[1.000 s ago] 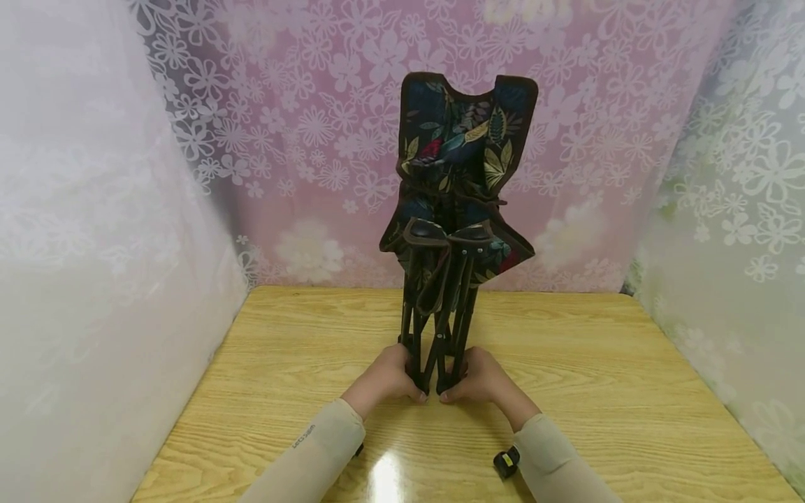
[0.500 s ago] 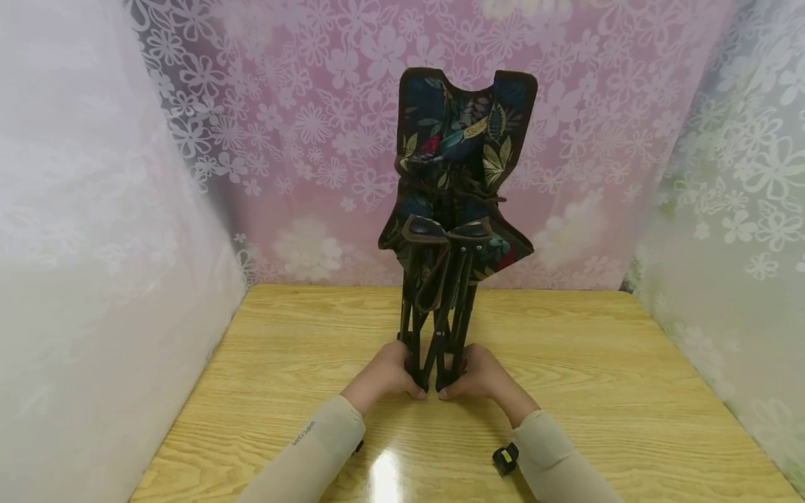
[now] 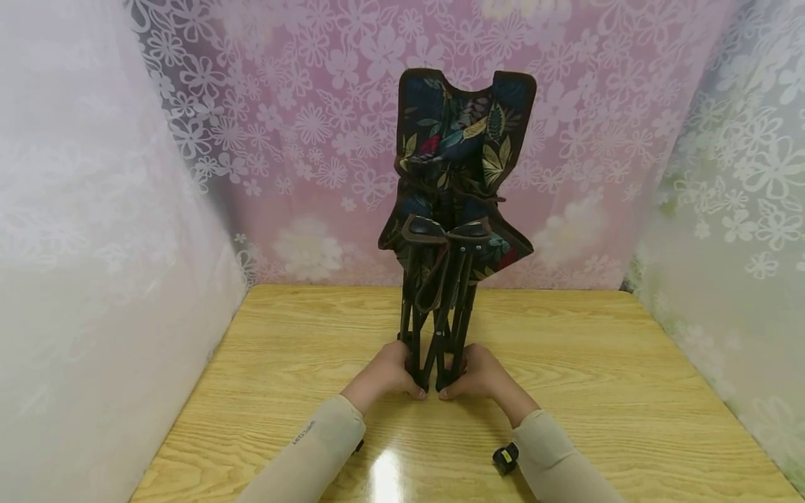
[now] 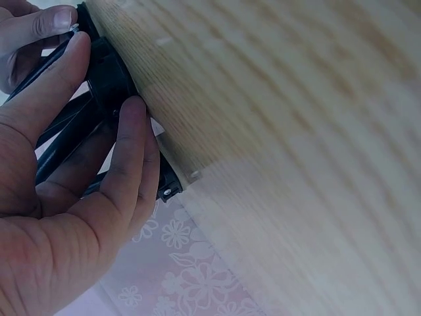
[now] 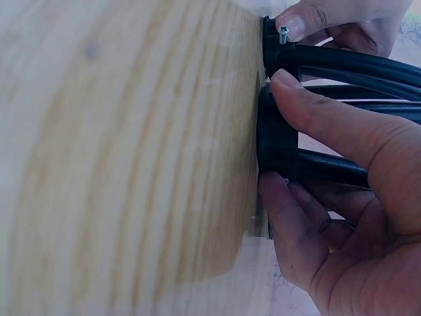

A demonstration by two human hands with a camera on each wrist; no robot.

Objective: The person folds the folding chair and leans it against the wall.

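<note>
A folded camping stool (image 3: 454, 202) stands upright on the wooden table (image 3: 597, 391), its dark leaf-print fabric bunched at the top and its black legs (image 3: 440, 335) gathered together. My left hand (image 3: 385, 374) grips the feet of the legs from the left and my right hand (image 3: 481, 376) grips them from the right. In the left wrist view my left hand's fingers (image 4: 128, 158) curl round the black feet (image 4: 108, 79) against the table. In the right wrist view my right hand's thumb and fingers (image 5: 329, 118) clasp the black leg tubes (image 5: 342, 66) at their feet.
Flower-patterned curtains (image 3: 302, 140) close the table in at the back and on both sides. A small black device (image 3: 505, 461) is strapped at my right wrist, just above the table's near part. Bare wood lies to the left and right of the stool.
</note>
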